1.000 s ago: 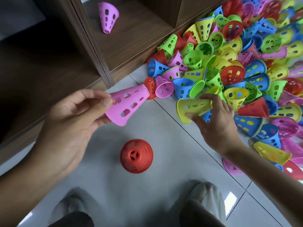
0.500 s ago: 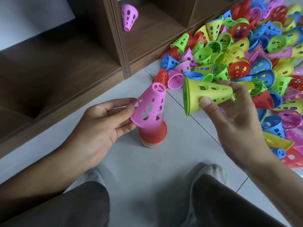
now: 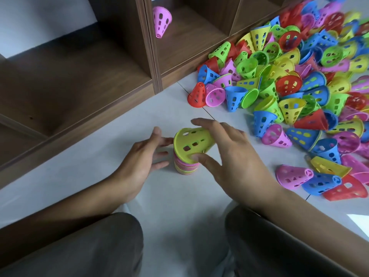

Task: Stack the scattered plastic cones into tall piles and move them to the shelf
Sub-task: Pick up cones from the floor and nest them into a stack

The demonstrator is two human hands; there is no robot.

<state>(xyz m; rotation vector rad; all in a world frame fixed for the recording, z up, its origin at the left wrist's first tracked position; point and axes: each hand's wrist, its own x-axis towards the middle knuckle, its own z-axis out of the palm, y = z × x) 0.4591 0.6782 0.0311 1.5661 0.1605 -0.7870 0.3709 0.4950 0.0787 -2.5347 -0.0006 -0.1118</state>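
Note:
A short stack of nested cones [image 3: 186,166] stands on the floor between my hands, its rims showing pink, yellow and red. My right hand [image 3: 229,154] holds a yellow-green perforated cone [image 3: 192,143], tilted, over the top of the stack. My left hand [image 3: 143,154] is beside the stack on its left, fingers spread and touching its side, holding nothing. A large heap of scattered cones [image 3: 289,76] in red, blue, green, yellow and pink covers the floor to the right.
A dark wooden shelf unit [image 3: 153,56] runs along the left and back; one pink cone [image 3: 160,21] lies in its middle compartment. My knees fill the bottom of the view. Light floor tiles [image 3: 99,176] surround the stack.
The pink cone left my left hand and sits on the stack. My right hand carried the yellow-green cone down and left over the stack. The camera moved closer.

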